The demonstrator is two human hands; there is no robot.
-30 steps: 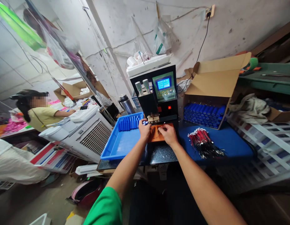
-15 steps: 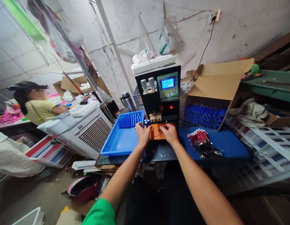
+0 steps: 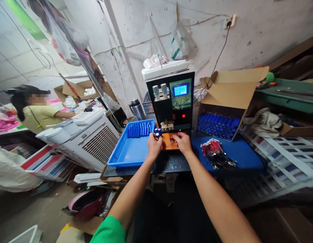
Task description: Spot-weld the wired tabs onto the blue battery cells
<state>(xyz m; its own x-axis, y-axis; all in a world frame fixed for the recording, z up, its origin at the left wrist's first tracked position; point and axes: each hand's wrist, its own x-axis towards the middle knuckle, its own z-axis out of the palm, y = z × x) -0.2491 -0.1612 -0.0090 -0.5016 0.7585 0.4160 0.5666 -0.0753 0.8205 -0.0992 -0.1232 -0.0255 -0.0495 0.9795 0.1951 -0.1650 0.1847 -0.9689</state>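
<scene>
At twelve o'clock, low before the pins (image 3: 167, 123) of a black machine (image 3: 161, 113): left hand (image 3: 154, 145) closed around blue batteries (image 3: 159, 131), exact count hidden, at the left edge of an orange board (image 3: 168, 146); right hand (image 3: 183, 141) pinched on what looks like a thin wire (image 3: 180, 130), white tip up, over the board's right side; firmness of either grip impossible to tell.

Likely trouble, by judgement: a slipped wire end, from so small a pinch; tipped batteries, from any slack in the left hand; a nipped or burnt fingertip, from working so near the pins.

Around the board, clockwise: more batteries (image 3: 218, 127) stacked in an open carton (image 3: 228, 92) at two o'clock; red and black wires (image 3: 214, 152) heaped on a blue mat (image 3: 244, 155) just past three, near the right forearm; a blue tray (image 3: 131, 155), small batteries along its far side, at nine, just beside the left hand and in the way of any outward swing; beyond it, a white cooler (image 3: 98, 148); farther off, between nine and ten, a co-worker (image 3: 40, 116); between ten and eleven, a flask (image 3: 138, 109).
</scene>
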